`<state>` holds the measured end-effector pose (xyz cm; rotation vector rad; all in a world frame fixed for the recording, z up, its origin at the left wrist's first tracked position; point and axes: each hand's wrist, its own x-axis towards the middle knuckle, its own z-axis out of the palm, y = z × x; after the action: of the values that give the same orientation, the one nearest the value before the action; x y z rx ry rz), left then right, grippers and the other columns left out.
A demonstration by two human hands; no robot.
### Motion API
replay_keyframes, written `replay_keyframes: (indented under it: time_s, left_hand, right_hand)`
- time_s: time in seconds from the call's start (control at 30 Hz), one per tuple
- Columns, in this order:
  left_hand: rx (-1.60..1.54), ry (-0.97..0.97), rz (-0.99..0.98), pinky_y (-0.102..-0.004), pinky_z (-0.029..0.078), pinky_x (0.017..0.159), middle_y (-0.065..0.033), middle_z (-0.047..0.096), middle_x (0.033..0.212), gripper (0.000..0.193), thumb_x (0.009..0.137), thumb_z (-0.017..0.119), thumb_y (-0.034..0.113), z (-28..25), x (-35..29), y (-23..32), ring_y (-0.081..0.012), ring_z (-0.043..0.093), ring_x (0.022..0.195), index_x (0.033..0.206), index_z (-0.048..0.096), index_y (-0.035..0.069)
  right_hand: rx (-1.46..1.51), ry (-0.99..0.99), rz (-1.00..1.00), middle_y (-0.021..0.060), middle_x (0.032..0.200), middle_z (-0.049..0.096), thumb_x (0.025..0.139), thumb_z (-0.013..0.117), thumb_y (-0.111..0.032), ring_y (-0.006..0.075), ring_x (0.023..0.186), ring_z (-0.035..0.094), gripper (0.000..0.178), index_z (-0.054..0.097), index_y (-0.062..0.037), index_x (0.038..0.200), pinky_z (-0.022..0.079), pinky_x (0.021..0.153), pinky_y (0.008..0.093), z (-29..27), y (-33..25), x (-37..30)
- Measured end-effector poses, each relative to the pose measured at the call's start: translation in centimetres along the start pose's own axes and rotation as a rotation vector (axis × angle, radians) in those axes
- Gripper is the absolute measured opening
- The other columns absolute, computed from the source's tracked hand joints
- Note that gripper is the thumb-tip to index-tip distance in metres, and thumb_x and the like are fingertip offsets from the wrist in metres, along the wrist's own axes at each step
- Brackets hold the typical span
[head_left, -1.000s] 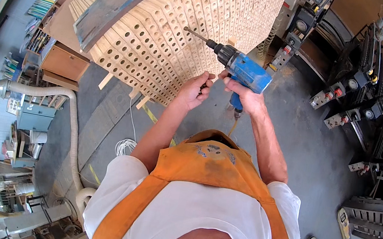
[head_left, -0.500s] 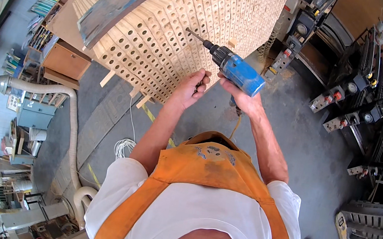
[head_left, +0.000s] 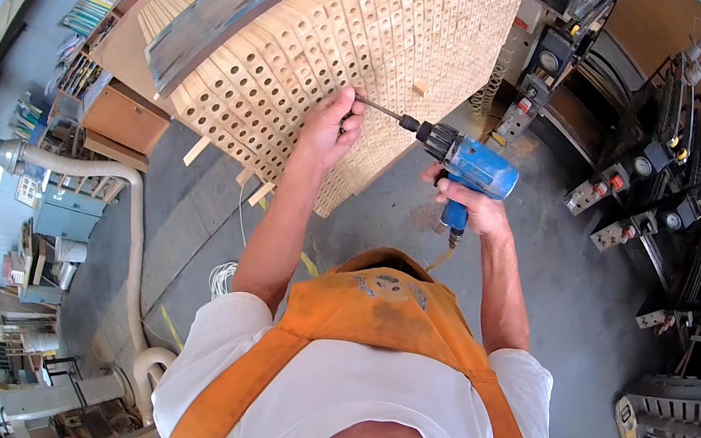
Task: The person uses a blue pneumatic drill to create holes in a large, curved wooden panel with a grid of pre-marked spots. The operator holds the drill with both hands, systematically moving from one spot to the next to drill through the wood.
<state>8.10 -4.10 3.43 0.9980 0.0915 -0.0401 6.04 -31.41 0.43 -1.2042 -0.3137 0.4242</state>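
My right hand (head_left: pixel 478 210) is wrapped round the handle of a blue power drill (head_left: pixel 484 169), which lies almost level and points left. Its long thin bit (head_left: pixel 383 110) reaches my left hand (head_left: pixel 324 130). There the fingers are curled, with thumb and forefinger at the bit's tip. Something small and dark shows between the left fingers, too small to make out. Behind the bit stands a large pale wooden block (head_left: pixel 303 56), its face covered in rows of round holes. A worn grey-blue curved board (head_left: pixel 247 5) lies along its upper left edge.
A thin yellowish hose (head_left: pixel 440 259) hangs from the drill's handle. Wooden strips (head_left: pixel 195 150) stick out under the block, and a small wood piece (head_left: pixel 419 88) juts from its face. White cable (head_left: pixel 222 278) lies coiled on the floor. Black clamping machinery (head_left: pixel 643 165) stands at right.
The drill has moved right and turned more level, its bit now pointing left. My left hand has risen a little leftward, and its fingertips now meet the bit's tip.
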Motion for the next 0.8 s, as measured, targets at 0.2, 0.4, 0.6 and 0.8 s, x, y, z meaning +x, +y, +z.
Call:
replay_keyframes:
  time_s: [0.2, 0.4, 0.6, 0.8]
  left_hand:
    - [0.059, 0.033, -0.058, -0.0162, 0.031, 0.042, 0.0003, 0.049, 0.076, 0.025, 0.098, 0.053, 0.027, 1.3, 1.4, -0.2, -0.0042, 0.041, 0.056, 0.101, 0.055, 0.002]
    - [-0.143, 0.054, 0.059, -0.0161, 0.033, 0.045, 0.0013, 0.049, 0.079, 0.027, 0.099, 0.050, 0.026, 1.6, 3.9, 0.4, -0.0044, 0.042, 0.060, 0.113, 0.055, 0.003]
    - [-0.237, -0.004, 0.037, -0.0174, 0.032, 0.045, -0.0008, 0.050, 0.081, 0.024, 0.100, 0.047, 0.027, 0.4, 4.0, -0.4, -0.0066, 0.043, 0.061, 0.109, 0.054, 0.005]
    - [-0.234, -0.006, -0.372, -0.0172, 0.032, 0.042, -0.0042, 0.052, 0.081, 0.023, 0.101, 0.042, 0.024, -2.6, 2.3, -5.6, -0.0077, 0.043, 0.059, 0.094, 0.051, 0.004]
  right_hand:
    - [-0.126, 0.081, -0.048, 0.0062, 0.100, 0.069, 0.081, 0.068, -0.003, 0.0151, 0.093, 0.064, 0.028, 0.065, -0.0047, 0.109, 0.052, 0.080, 0.0314, 0.3, 0.6, -0.5]
    - [-0.098, 0.121, -0.091, 0.0032, 0.097, 0.069, 0.082, 0.068, -0.004, 0.0117, 0.090, 0.062, 0.024, 0.066, -0.0059, 0.106, 0.050, 0.080, 0.0286, 3.2, 1.1, 2.3]
    - [-0.050, 0.077, -0.089, 0.0074, 0.099, 0.068, 0.083, 0.067, -0.008, 0.0166, 0.092, 0.063, 0.021, 0.065, -0.0041, 0.104, 0.051, 0.073, 0.0311, 3.4, 0.9, 5.1]
    - [-0.256, 0.116, -0.133, 0.0039, 0.094, 0.069, 0.081, 0.067, -0.003, 0.0115, 0.085, 0.061, 0.021, 0.067, -0.0045, 0.102, 0.050, 0.074, 0.0286, 4.0, -0.1, 4.9]
